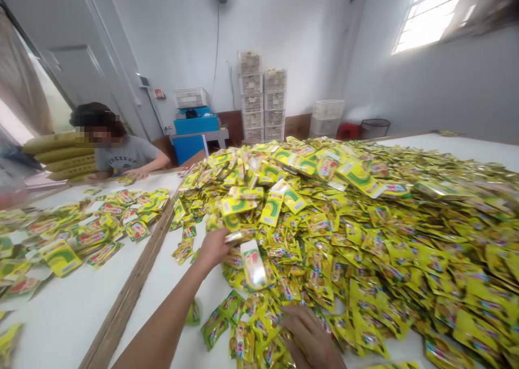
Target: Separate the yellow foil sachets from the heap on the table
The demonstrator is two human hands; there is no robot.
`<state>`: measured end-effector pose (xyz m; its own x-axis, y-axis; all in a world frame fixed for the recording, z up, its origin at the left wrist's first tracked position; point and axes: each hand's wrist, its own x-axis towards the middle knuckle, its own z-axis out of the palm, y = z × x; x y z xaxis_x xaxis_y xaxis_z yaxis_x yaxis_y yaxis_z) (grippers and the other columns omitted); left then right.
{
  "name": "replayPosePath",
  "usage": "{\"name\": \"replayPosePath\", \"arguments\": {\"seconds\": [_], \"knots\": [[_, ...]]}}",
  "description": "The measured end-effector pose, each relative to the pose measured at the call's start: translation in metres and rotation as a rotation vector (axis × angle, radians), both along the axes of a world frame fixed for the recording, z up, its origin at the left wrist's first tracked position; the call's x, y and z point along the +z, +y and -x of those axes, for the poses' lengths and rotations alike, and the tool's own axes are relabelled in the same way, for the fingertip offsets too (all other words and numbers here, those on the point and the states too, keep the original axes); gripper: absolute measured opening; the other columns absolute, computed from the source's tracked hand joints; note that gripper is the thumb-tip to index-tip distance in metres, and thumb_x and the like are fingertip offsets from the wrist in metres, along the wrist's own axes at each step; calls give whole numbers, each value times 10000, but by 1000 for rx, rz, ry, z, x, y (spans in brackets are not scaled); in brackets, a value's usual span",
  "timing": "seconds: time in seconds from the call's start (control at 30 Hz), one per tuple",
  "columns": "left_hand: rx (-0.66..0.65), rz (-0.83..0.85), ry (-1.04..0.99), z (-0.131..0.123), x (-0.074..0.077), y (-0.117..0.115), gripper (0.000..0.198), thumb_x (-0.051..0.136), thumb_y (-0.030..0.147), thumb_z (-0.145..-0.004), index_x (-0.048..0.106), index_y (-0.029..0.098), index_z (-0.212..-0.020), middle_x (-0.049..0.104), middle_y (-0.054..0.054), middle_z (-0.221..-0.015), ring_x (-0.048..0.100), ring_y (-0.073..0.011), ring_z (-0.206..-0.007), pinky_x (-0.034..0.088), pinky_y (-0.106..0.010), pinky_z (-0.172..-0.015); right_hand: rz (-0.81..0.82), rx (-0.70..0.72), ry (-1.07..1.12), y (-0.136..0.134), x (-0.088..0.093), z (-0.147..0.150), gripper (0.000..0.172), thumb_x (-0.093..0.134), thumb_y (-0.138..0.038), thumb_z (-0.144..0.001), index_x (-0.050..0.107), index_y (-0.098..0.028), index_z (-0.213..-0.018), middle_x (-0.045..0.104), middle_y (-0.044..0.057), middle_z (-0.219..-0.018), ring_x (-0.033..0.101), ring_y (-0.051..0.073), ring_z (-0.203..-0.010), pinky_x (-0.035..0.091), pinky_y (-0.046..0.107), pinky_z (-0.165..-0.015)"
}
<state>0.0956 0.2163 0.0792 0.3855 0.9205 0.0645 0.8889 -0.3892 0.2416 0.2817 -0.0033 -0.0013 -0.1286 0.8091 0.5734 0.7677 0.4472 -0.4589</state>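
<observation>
- While my left hand point(214, 248) pinches a card point(239, 235), packets point(320, 263) heaped to its right could slide if nudged.
- I cannot tell whether my right hand point(310, 335) grips any.

On our left, a bare white strip of tabletop point(162, 266) runs between a wooden strip point(135, 282) and the packet heap point(365, 239); our left forearm point(170, 315) slants across it, and green packets point(214, 327) lie loose near the bottom. The heap fills the middle and right, rising toward the back with yellow cartons point(271, 206) on top, blocking any low path forward. Our left hand point(214, 247) is at its left flank, our right hand point(308, 334) at its low front. Above it we have open air. Beyond the wooden strip, scattered packs point(60, 258) leave white gaps; a co-worker's hands point(138, 173) occupy the far end.
</observation>
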Motion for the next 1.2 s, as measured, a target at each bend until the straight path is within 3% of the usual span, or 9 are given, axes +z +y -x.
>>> {"name": "replayPosePath", "arguments": {"seconds": [0.17, 0.3, 0.4, 0.5, 0.63, 0.77, 0.9, 1.07, 1.2], "knots": [[234, -57, -231, 30, -7, -36, 368, 475, 415, -814, 549, 178, -1085, 636, -39, -716, 620, -233, -728, 404, -268, -609, -33, -303, 1, 62, 69, -58, 184, 399, -221, -892, 578, -179, -901, 636, 75, -856, 585, 188, -820, 475, 310, -736], [360, -104, -414, 43, -10, -68, 438, 483, 505, -775, 569, 169, -1043, 593, -10, -642, 578, -207, -594, 406, -270, -524, 40, -523, -97, 103, 97, -99, 187, 417, -207, -876, 589, -156, -822, 623, 89, -806, 555, 205, -781, 425, 305, -698], [188, -148, -509, 47, -16, -97, 322, 537, 418, -743, 639, 207, -964, 647, -48, -853, 607, -215, -783, 476, -296, -637, 158, -385, -188, 118, 97, -91, 200, 420, -214, -886, 608, -155, -923, 633, 99, -916, 551, 206, -865, 410, 307, -767], [-18, -236, -441, 56, -28, -128, 260, 539, 224, -719, 706, 283, -910, 603, -49, -1119, 528, -251, -1060, 457, -385, -856, 365, -220, -245, 119, 82, -58, 276, 452, -325, -890, 602, -171, -1064, 623, 113, -1039, 548, 230, -963, 417, 339, -808], [-59, -282, -319, 81, -52, -166, 419, 474, 69, -686, 733, 333, -882, 501, -34, -1290, 394, -294, -1202, 380, -501, -960, 470, -166, -307, 108, 54, -3, 464, 499, -506, -835, 564, -214, -1189, 393, 153, -1374, 407, 320, -1194, 359, 462, -924], [55, -218, -345, 103, -76, -187, 451, 428, 62, -714, 725, 310, -947, 382, -34, -1398, 306, -322, -1275, 338, -543, -1000, 395, -5, -279, 100, 47, 45, 459, 465, -498, -857, 543, -229, -1220, 390, 133, -1378, 398, 293, -1199, 341, 444, -965], [344, -89, -456, 112, -89, -193, 453, 388, 132, -789, 630, 267, -1148, 281, -54, -1449, 343, -293, -1286, 381, -459, -1005, 296, 192, -163, 97, 60, 65, 421, 409, -406, -907, 441, -242, -1294, 402, 98, -1373, 481, 190, -1134, 406, 309, -901], [612, -19, -574, 106, -89, -189, 429, 388, 334, -848, 518, 222, -1241, 442, -111, -1300, 522, -243, -1127, 470, -388, -909, 333, -17, -306, 111, 69, 50, 285, 315, -197, -928, 597, -158, -928, 647, 73, -909, 586, 161, -809, 414, 247, -694], [591, 116, -546, 99, -78, -172, 635, 505, 511, -756, 441, 178, -1292, 489, -121, -1244, 588, -246, -989, 504, -355, -802, 325, 35, -457, 149, 77, 63, 215, 380, -138, -880, 588, -157, -930, 653, 68, -872, 594, 165, -776, 395, 232, -651]]}}
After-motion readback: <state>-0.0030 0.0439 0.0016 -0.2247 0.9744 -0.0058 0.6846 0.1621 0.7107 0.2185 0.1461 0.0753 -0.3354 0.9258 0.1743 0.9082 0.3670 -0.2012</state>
